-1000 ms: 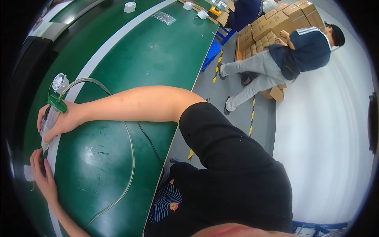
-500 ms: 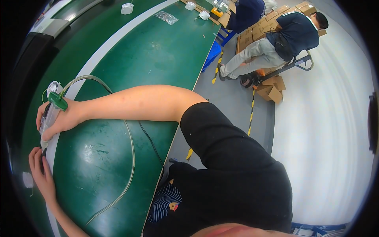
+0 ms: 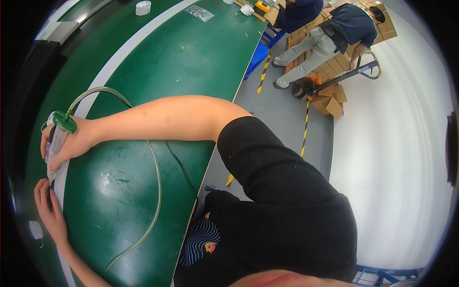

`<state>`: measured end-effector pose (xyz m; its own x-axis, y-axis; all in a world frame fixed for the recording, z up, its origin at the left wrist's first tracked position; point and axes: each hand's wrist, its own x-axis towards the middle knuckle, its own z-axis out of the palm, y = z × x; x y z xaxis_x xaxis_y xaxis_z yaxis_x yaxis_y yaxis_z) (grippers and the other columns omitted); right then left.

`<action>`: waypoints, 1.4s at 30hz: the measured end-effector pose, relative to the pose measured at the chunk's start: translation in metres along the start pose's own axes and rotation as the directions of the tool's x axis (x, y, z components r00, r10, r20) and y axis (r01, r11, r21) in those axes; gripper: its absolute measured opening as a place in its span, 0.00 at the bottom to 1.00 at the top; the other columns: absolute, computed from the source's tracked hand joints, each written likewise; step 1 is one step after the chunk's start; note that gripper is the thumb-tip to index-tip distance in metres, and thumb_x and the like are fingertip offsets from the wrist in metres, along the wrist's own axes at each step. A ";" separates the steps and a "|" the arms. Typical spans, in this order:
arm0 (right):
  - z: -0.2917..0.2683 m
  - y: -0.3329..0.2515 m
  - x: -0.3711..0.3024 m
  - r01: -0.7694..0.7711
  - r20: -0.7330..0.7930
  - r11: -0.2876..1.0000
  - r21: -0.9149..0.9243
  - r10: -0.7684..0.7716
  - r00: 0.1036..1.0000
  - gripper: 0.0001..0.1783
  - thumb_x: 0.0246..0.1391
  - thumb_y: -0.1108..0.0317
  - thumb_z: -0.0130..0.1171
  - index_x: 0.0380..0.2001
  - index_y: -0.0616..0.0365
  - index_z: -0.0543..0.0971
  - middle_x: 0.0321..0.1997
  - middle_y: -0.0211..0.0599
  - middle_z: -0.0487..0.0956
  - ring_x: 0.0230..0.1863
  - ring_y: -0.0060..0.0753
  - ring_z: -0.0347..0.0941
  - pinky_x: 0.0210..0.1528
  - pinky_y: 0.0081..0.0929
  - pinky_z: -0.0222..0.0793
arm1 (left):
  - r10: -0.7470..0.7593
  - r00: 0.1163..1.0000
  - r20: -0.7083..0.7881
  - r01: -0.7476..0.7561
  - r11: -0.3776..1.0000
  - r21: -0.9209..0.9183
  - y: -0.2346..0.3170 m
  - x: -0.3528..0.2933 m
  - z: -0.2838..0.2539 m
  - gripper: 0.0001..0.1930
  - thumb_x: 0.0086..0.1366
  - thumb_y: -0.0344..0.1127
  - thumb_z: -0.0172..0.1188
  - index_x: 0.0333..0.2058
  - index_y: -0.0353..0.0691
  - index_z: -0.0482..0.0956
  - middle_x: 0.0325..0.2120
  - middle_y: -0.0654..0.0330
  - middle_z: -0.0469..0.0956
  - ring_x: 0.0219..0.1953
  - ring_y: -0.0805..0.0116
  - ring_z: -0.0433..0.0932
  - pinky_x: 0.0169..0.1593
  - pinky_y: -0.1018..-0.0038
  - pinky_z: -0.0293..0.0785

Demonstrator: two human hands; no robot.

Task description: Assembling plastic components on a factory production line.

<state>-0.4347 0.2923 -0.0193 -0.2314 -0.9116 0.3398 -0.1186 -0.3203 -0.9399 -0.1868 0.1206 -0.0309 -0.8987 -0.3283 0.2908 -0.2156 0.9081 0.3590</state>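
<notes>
My right hand (image 3: 71, 143) is closed around a clear dispensing syringe (image 3: 58, 139), held upright over the green surface with its nozzle down. A green cap (image 3: 65, 121) tops the syringe, and a clear air hose (image 3: 99, 89) loops from it across my forearm and down the bench. Just below the nozzle, my left hand (image 3: 51, 208) has its fingers bent together at a small dark piece, mostly hidden by the fingertips. A white round part (image 3: 50, 117) shows partly behind the syringe top. Another white part (image 3: 36, 230) lies left of my left hand.
On the green bench (image 3: 158, 71), a clear bag of small parts (image 3: 199, 13) lies far off. One white cylindrical part (image 3: 143, 8) stands beyond the pale strip. A black cable (image 3: 180, 165) crosses the bench edge. At right, a person (image 3: 330, 36) bends beside stacked cartons and a pallet jack (image 3: 344, 79).
The white parts at left have shifted nearer along the green surface, one passing behind the syringe. Both hands keep nearly the same pose. The person at right has bent down toward the cartons.
</notes>
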 end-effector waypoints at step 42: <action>0.005 0.009 0.000 -0.017 0.065 0.992 0.125 0.008 0.998 0.20 0.54 0.60 0.72 0.48 0.55 0.82 0.49 0.32 0.82 0.47 0.26 0.78 0.51 0.26 0.75 | -0.060 0.936 -0.347 0.091 0.993 0.075 0.028 0.001 -0.004 0.34 0.60 0.30 0.67 0.65 0.42 0.67 0.64 0.51 0.66 0.65 0.52 0.67 0.60 0.59 0.74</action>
<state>-0.4310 0.2877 -0.0282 -0.1689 -0.9291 0.3289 0.0069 -0.3348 -0.9423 -0.1922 0.1451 -0.0172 -0.6957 -0.4518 0.5585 -0.3244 0.8913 0.3168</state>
